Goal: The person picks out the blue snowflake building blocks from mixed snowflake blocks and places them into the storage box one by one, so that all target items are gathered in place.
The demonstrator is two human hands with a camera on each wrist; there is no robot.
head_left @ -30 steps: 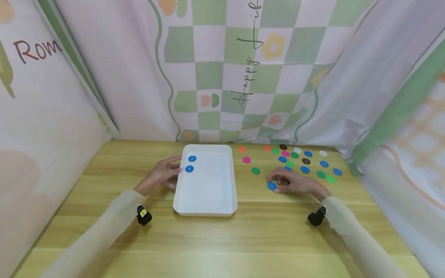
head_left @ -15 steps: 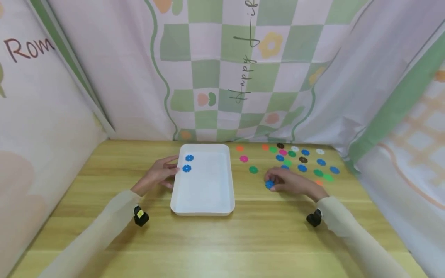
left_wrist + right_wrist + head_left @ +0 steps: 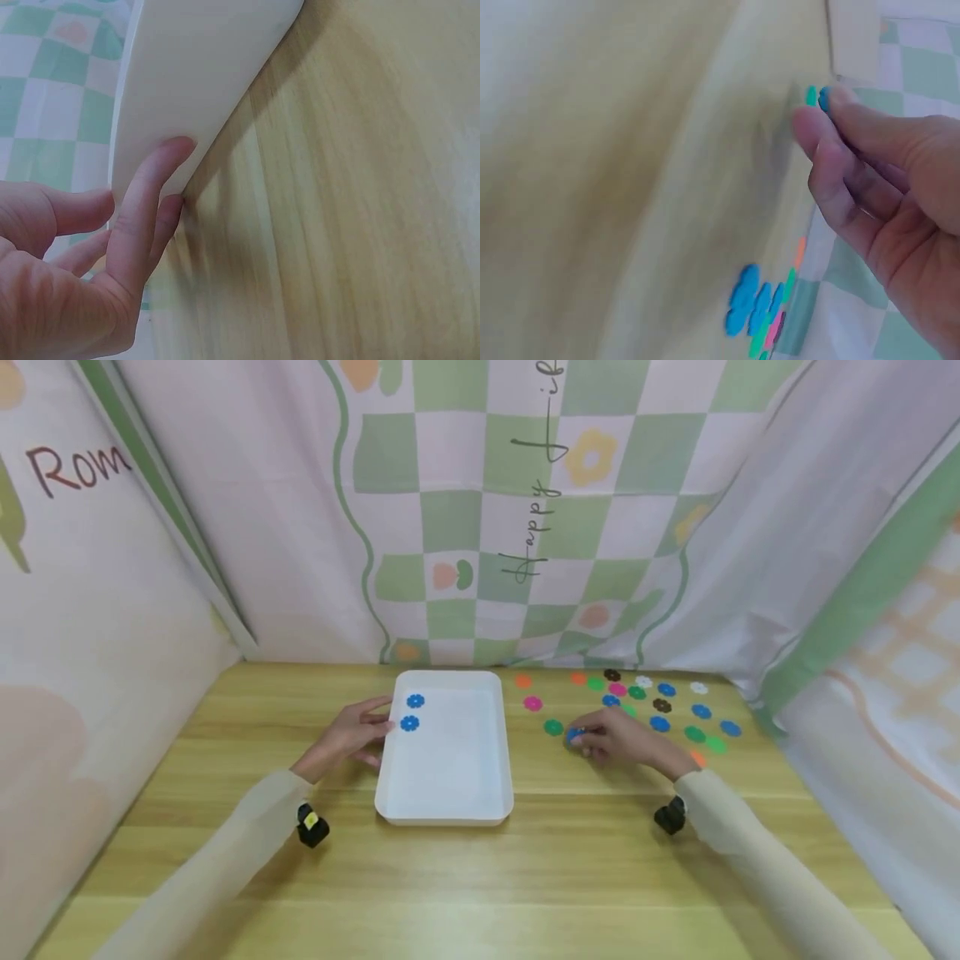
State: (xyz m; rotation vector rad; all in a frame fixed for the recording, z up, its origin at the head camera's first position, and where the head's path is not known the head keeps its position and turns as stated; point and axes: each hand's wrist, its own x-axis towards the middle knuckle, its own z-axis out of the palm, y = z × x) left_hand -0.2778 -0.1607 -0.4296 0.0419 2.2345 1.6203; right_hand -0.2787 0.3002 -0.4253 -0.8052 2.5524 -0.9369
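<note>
My right hand (image 3: 618,739) pinches a blue flower-shaped disc (image 3: 573,736) between thumb and fingertips, raised off the table to the right of the tray. In the right wrist view the fingers cover most of this blue disc (image 3: 824,99). A green disc (image 3: 553,727) lies on the table just left of those fingertips. My left hand (image 3: 347,735) touches the left side of a white rectangular tray (image 3: 446,818). Its extended fingers (image 3: 139,202) rest against the tray's outer wall (image 3: 195,67), with the thumb at the rim. Two blue discs (image 3: 409,723) lie inside the tray, near its left edge.
Several loose flower discs are spread at the back right, among them a pink one (image 3: 532,703), a brown one (image 3: 662,705), a white one (image 3: 698,688) and a blue one (image 3: 731,727). Behind the wooden table (image 3: 465,885) hangs a checked curtain (image 3: 517,527).
My right hand, with the blue disc, has moved slightly away from me and to the left, near the green disc. My left hand stays at the tray's side.
</note>
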